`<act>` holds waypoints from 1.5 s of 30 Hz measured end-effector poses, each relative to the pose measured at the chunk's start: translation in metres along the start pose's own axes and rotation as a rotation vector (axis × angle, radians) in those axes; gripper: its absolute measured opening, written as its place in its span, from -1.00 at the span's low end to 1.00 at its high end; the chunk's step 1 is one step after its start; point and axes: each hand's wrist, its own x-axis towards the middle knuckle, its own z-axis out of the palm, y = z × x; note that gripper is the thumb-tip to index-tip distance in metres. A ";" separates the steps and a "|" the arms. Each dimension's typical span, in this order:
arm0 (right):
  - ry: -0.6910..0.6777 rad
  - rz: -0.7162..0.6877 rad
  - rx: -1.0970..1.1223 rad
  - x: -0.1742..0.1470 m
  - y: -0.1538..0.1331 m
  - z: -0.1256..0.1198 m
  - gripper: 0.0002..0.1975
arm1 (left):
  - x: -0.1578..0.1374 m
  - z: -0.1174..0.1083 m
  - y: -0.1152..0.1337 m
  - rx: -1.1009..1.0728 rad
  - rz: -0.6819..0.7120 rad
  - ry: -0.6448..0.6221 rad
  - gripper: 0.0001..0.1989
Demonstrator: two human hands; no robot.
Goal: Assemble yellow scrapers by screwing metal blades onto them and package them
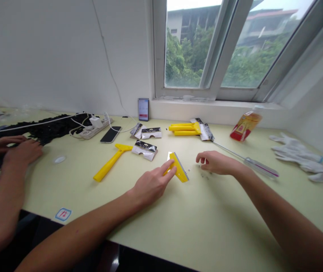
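My left hand [152, 183] grips a yellow scraper head [180, 173] between thumb and fingers, with its metal blade edge facing right. A few tiny screws [188, 170] lie on the table beside that edge. My right hand [216, 162] hovers just right of them, its fingers loosely curled and apart, with nothing visible between them. Small blurred bits [206, 175] show on the table beneath it. Left of my left hand lies a yellow scraper [109, 164] with a long handle, its head close to a black-and-white package card [145, 150].
Several yellow handles [184, 129] lie farther back, near a clear-handled screwdriver [260, 167]. White gloves [300, 155] and a red-yellow pouch [245, 126] are at right. A phone [111, 134] and power strip [95, 127] stand left, by another person's hands [22, 151].
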 end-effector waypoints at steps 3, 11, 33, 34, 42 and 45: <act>-0.006 0.009 0.012 0.002 0.005 0.003 -0.79 | 0.001 0.000 0.001 -0.075 -0.025 0.021 -0.55; 0.060 -0.067 0.047 -0.001 -0.004 0.005 -0.89 | 0.003 -0.012 0.007 -0.627 -0.071 0.187 -0.43; 0.452 -0.342 0.154 -0.025 -0.091 -0.001 -0.87 | 0.008 -0.015 0.008 -1.668 -0.409 -0.012 -0.31; 0.458 -0.345 0.153 -0.025 -0.091 0.000 -0.88 | 0.007 -0.015 0.008 -1.661 -0.411 -0.014 -0.32; 0.545 -0.263 0.478 -0.018 -0.083 0.002 -0.73 | 0.007 -0.022 0.011 -1.655 -0.404 0.071 -0.54; 0.482 -0.263 0.635 -0.011 -0.082 0.008 -0.63 | 0.009 -0.022 0.012 -1.680 -0.387 0.129 -0.62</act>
